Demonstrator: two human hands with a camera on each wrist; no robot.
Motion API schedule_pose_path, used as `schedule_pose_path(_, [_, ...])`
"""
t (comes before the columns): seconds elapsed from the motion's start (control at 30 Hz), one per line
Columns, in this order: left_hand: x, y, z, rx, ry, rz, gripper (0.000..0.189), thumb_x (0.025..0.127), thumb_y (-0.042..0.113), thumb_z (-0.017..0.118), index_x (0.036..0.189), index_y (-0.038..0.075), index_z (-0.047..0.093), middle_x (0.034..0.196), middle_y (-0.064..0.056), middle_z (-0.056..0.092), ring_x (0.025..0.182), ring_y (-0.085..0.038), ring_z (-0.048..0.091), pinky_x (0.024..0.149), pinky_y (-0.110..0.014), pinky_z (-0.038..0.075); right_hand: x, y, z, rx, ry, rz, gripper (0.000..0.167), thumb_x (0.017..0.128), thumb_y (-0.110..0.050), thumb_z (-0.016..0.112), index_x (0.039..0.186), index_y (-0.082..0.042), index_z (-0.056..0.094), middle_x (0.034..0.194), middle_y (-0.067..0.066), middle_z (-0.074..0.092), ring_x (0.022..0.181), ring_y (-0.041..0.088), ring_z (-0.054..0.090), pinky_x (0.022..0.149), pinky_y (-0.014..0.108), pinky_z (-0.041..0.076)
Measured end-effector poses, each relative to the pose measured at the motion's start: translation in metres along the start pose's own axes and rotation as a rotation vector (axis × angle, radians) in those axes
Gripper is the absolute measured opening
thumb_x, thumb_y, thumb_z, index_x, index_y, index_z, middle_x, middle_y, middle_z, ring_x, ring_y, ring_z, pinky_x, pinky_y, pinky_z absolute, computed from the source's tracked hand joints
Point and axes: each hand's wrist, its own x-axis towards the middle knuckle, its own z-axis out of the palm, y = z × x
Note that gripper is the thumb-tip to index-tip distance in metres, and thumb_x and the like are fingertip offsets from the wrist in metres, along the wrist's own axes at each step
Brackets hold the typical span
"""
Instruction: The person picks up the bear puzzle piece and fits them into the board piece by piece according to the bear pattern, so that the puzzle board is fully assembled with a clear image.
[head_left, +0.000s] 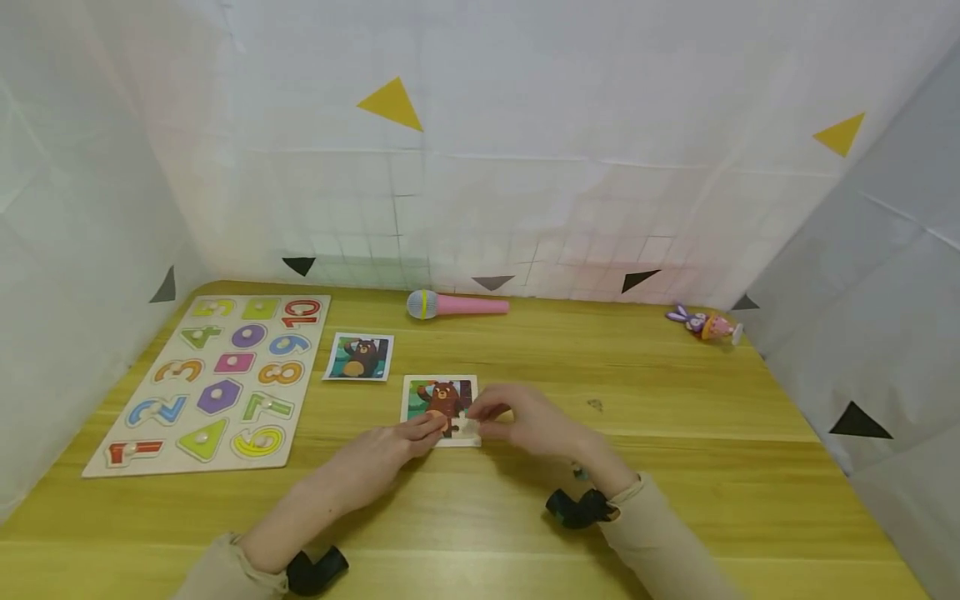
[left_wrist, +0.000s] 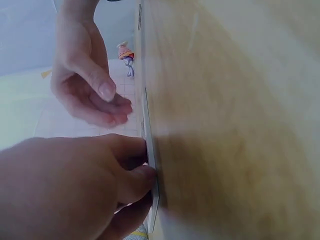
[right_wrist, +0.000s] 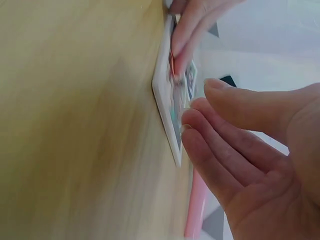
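Observation:
A bear jigsaw puzzle in a pale square frame point(head_left: 441, 442) lies flat on the table. Pale bare backing shows at its lower right. My left hand point(head_left: 390, 450) rests at the puzzle's lower left, fairly straight fingers point(right_wrist: 186, 37) lying over the picture and the thumb at the near edge in the left wrist view. Beside the puzzle's right edge is my right hand point(head_left: 536, 422); its thumb and loosely bent fingers stand apart with nothing between them in the right wrist view. A small loose puzzle piece point(head_left: 595, 406) lies to the right, and another point(head_left: 578, 472) is partly behind the right wrist.
A number-and-shape peg board point(head_left: 247, 333) covers the left side. Between it and the puzzle lies a bear picture card point(head_left: 358, 358). A pink toy microphone point(head_left: 468, 306) and a purple rabbit toy point(head_left: 703, 323) lie toward the back. White cloth walls point(head_left: 525, 208) enclose the table.

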Motion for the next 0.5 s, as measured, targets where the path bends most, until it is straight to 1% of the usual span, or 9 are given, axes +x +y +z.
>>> schedule_pose_path(0.13, [0.0,-0.001,0.0,-0.023,0.007,0.002,0.069,0.084,-0.023,0.055,0.144,0.009,0.055,0.155,-0.009,0.045,0.126,-0.034,0.058,0.092,-0.045,0.056,-0.015,0.008,-0.013,0.003,0.023,0.036,0.019,0.095,-0.011,0.069,0.113,-0.007,0.072,0.108,0.005,0.071,0.101,0.017,0.067,0.093,0.036,0.055])
schedule_pose_path(0.23, [0.0,0.0,0.0,-0.038,0.001,0.0,0.07,0.085,-0.023,0.054,0.145,0.012,0.054,0.155,-0.008,0.045,0.127,-0.033,0.058,0.092,-0.046,0.056,-0.028,0.014,-0.024,0.003,0.035,0.05,0.021,0.094,-0.012,0.071,0.114,-0.006,0.071,0.11,0.007,0.071,0.1,0.02,0.067,0.093,0.04,0.055])
schedule_pose_path(0.3, [0.0,0.0,-0.001,-0.035,-0.003,0.001,0.071,0.085,-0.023,0.054,0.146,0.012,0.054,0.156,-0.008,0.045,0.127,-0.033,0.058,0.09,-0.046,0.056,-0.036,0.02,-0.03,-0.002,0.039,0.054,0.022,0.093,-0.013,0.072,0.114,-0.005,0.071,0.11,0.008,0.071,0.1,0.022,0.067,0.093,0.041,0.055])
schedule_pose_path(0.5, [0.0,0.0,0.0,-0.018,-0.009,0.011,0.072,0.084,-0.024,0.054,0.147,0.011,0.052,0.156,-0.01,0.044,0.124,-0.034,0.06,0.085,-0.044,0.058,-0.059,0.035,-0.043,-0.063,0.048,0.078,0.023,0.09,-0.017,0.076,0.111,-0.009,0.072,0.106,0.003,0.07,0.096,0.02,0.067,0.09,0.041,0.056])
